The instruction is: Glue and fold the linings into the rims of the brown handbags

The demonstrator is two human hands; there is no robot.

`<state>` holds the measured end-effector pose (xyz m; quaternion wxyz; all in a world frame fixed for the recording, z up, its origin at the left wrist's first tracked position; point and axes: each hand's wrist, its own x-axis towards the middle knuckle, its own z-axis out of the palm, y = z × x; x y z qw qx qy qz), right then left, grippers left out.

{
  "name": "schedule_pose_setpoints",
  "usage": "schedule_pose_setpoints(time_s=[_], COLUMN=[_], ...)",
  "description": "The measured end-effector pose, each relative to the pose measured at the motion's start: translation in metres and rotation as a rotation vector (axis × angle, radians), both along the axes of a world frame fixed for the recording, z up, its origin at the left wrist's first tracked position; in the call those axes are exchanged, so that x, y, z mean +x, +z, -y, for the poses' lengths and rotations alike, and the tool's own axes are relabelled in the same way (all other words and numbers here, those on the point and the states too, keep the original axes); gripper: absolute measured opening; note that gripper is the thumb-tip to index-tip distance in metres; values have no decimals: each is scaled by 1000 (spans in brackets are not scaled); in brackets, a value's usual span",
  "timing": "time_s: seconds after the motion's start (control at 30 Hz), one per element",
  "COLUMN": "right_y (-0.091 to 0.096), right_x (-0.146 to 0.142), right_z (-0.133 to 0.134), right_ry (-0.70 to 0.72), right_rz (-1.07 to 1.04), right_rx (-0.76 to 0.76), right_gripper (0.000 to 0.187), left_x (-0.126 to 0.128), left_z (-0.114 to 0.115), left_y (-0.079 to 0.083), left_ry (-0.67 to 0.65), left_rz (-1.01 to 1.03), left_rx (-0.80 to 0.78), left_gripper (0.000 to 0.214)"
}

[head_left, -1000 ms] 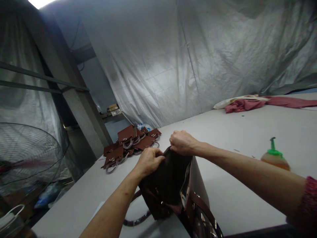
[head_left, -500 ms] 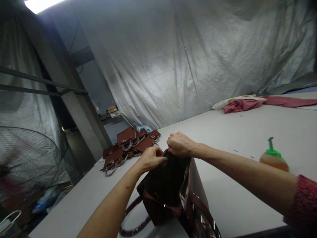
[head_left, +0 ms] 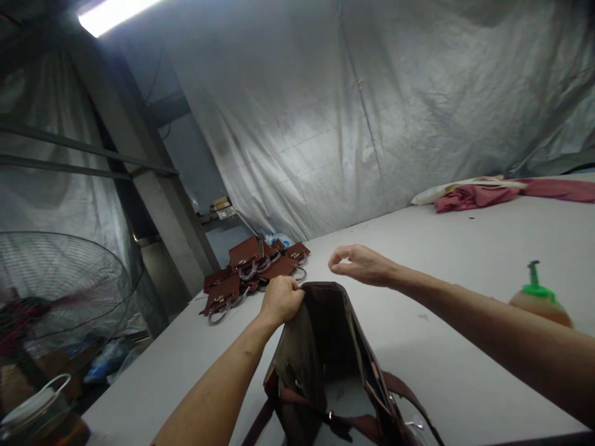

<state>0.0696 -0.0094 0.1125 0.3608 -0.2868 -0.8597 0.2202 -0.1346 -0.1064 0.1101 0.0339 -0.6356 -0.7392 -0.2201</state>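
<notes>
A brown handbag point(head_left: 320, 347) stands on the table before me with its mouth open. Its dark lining shows, and a strap with a small metal fitting crosses the near side of the opening. My left hand point(head_left: 282, 300) is closed on the far left corner of the bag's rim. Above and to the right of the rim, apart from the bag, my right hand point(head_left: 362, 263) hangs in the air. Its fingers are loosely curled, with a gap between thumb and forefinger and nothing seen in them. The bag's bottom edge is out of view.
Several brown handbags point(head_left: 244, 254) with wrapped handles are piled at the table's far left. On the right stands a bottle point(head_left: 542, 303) with a green top, partly behind my forearm. Pink cloth point(head_left: 478, 197) lies at the back. A fan point(head_left: 60, 297) and a lidded jar point(head_left: 39, 415) are left.
My right hand has let go of the bag's rim and moved up and right. The bag's mouth has opened wider, while my left hand has closed on the rim. The view has shifted slightly.
</notes>
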Motion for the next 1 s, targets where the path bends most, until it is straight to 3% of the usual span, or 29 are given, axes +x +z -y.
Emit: schedule_pose_setpoints(time_s=[0.3,0.37,0.43,0.5,0.63,0.77,1.0], right_y=[11,9,4,-1,-4,1,0], right_x=[-11,-14,-16,-18,-20,-25,-33], right_z=[30,31,29,27,24,26,23], right_ry=[87,72,51,36,61,82,20], right_rz=[125,153,196,226,236,314,354], right_rx=[72,38,-18,-36,109,291,392], right_gripper=[18,19,23,27,30,19,12], left_x=[5,2,-2,-6,-12,-11,-7], left_z=[2,-1,-4,-9,-16,-18,-15], left_y=[-1,-2,-3,-5,-10,-14,-15], left_ry=[56,-13,-163,-302,-329,-292,-268], left_rz=[-2,16,76,153,203,169,125], left_rx=[9,30,21,-12,-7,23,61], left_gripper=[16,29,44,46,37,37,31])
